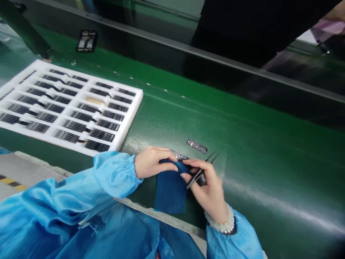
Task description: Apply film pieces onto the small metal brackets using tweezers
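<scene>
A blue sheet (171, 194) covered in rows of small marks lies at the table's front edge. Its upper edge is bent up, and my left hand (153, 163) pinches it between thumb and fingers. My right hand (207, 185) grips black tweezers (199, 173), tips pointing away to the upper right, while its thumb and forefinger are at the sheet's upper right corner. Just beyond the fingers shows a small dark circuit board (180, 155), partly hidden by the left hand and sheet. Farther out lies a narrow black plastic part (197, 146), apart from both hands.
On the left stands a white foam tray (129, 118), its slots holding many black flat strips. A black device frame (86, 40) lies behind it on the green table (256, 151). A dark rail (172, 41) crosses the back, and a person in dark clothing (242, 28) is beyond it.
</scene>
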`<state>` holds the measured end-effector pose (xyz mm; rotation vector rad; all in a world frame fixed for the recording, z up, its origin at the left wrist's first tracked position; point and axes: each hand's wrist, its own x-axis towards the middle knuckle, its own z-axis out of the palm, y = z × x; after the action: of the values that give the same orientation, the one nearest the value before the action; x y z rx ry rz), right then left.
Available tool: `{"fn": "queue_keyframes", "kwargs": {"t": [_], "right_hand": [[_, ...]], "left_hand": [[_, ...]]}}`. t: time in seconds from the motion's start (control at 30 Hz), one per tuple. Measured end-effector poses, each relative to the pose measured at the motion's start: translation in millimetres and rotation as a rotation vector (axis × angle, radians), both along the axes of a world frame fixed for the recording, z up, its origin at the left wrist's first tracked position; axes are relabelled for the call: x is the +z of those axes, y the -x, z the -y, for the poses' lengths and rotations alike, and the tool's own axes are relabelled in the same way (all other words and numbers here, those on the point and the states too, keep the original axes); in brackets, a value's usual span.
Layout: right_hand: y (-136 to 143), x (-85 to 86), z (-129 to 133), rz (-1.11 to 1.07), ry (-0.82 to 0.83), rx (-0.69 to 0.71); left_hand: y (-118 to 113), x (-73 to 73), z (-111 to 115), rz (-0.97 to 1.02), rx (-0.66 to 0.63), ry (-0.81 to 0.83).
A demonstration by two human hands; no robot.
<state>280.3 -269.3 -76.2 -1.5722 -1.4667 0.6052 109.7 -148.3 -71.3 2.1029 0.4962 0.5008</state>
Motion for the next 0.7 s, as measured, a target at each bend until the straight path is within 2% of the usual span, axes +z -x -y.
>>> {"fn": "queue_keyframes", "kwargs": {"t": [0.13, 0.3, 0.47, 0.7], "right_hand": [[5.2, -4.0, 0.6, 0.002, 0.047, 0.012], [2.2, -3.2, 1.6, -0.151, 0.123, -0.009], [3.7, 1.5, 0.3, -0.179, 0.161, 0.097], [2.3, -0.9, -0.3, -0.112, 0.205, 0.174]], "left_hand": [[0.1, 1.1, 0.7, -0.057, 0.018, 0.131], [-0.3, 0.7, 1.9, -0.083, 0.042, 0.323], [-1.5, 2.0, 0.7, -0.029, -0.029, 0.302], [-4.1, 3.2, 3.0, -0.005, -0.025, 0.325]]}}
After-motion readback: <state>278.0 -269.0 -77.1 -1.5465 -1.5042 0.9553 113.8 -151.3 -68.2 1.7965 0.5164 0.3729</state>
